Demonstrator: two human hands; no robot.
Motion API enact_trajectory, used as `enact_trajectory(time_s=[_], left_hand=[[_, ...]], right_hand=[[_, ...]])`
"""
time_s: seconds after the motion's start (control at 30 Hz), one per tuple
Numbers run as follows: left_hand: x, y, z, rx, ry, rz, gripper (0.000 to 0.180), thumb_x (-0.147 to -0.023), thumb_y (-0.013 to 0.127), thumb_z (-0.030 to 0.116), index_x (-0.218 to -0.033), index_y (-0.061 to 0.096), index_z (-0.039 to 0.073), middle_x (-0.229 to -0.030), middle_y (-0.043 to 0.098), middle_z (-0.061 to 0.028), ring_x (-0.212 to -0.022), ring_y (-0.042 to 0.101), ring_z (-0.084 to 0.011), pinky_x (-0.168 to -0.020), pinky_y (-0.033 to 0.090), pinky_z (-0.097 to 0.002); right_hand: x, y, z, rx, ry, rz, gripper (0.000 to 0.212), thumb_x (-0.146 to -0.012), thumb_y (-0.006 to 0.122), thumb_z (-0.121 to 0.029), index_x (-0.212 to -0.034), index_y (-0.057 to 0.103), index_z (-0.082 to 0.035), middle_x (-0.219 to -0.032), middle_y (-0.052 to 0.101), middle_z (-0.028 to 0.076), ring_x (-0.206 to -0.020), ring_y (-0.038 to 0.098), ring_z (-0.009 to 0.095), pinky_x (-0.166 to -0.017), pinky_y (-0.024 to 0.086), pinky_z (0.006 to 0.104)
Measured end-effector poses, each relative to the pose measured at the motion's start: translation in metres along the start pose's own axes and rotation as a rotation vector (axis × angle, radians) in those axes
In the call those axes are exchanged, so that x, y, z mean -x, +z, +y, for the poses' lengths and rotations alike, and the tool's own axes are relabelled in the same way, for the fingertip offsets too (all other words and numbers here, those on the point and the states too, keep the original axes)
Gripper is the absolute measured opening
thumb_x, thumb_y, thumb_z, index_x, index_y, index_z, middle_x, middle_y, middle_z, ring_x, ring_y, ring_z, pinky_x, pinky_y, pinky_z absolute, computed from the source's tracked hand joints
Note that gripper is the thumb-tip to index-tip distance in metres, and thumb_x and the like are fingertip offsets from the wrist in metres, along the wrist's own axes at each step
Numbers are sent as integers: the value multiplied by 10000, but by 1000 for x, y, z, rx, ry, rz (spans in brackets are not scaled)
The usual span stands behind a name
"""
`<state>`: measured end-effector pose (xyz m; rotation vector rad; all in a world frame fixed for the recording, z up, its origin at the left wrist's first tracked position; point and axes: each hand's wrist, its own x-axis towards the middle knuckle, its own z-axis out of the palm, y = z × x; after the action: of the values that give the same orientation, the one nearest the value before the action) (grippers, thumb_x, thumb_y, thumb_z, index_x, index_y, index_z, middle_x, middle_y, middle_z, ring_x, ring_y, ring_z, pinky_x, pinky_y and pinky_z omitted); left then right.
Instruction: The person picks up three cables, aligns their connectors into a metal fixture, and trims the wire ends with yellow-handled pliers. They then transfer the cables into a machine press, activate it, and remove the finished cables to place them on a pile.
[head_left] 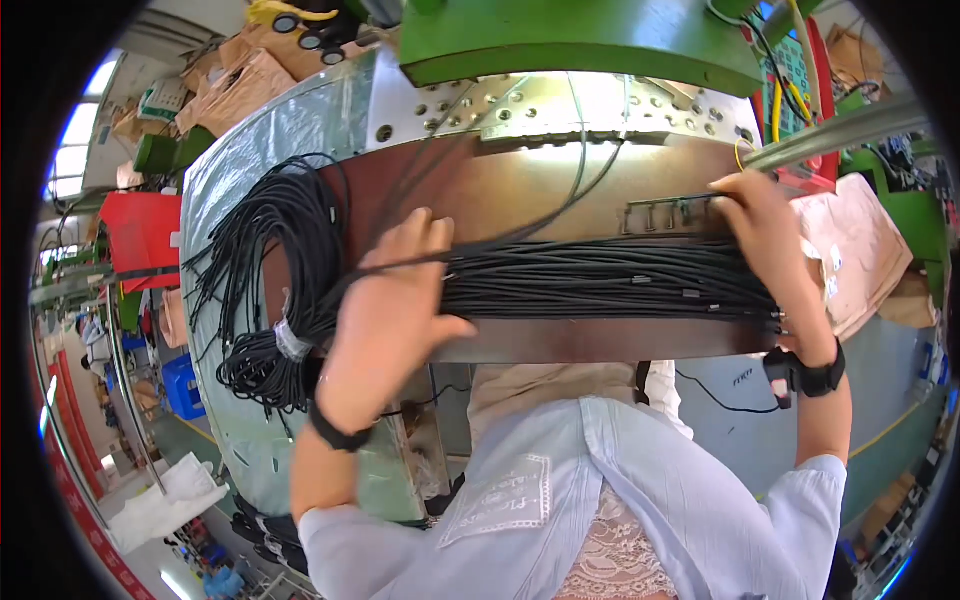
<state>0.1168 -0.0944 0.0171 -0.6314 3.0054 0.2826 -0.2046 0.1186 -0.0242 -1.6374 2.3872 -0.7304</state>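
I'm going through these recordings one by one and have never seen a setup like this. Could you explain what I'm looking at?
There is no robot here: a person works with bare hands. The single picture comes from a wide fisheye camera on their head, looking down, so straight edges bend near the rim.

Many black cables lie side by side across a brown board. At the left is a thick bundle, gathered with a pale tie. Beyond the board stands a green machine.

The left hand is over the cables, thumb spread. The right hand is at their far right, beside small metal pegs; blur hides whether it grips anything.
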Motion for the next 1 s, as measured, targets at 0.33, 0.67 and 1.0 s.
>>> enact_trajectory(time_s=[0.33,0.67,1.0], left_hand=[[9,-28,-28,88,-33,64,160,-779,617,59,-927,607,-2,-859,636,-146,-834,610,-319,-731,479,-386],[13,-33,-42,440,-199,136,153,-798,628,75,-919,623,-18,-787,633,-135,-701,616,-249,-650,469,-301],[-145,3,146,686,489,-746,313,-858,569,284,-839,607,-26,-686,606,-121,-585,589,-226,-578,464,-355]], right_hand=[[6,-83,-48,604,62,-35,285,-772,580,-50,-1053,628,-57,-1044,593,65,-953,573,261,-809,477,335],[-86,32,-29,146,-156,-257,237,-836,587,-131,-1054,609,-41,-963,620,137,-878,577,319,-785,463,353],[-68,8,-4,-341,-174,-408,224,-859,574,-140,-1051,630,-40,-920,655,145,-858,613,282,-768,458,373]])
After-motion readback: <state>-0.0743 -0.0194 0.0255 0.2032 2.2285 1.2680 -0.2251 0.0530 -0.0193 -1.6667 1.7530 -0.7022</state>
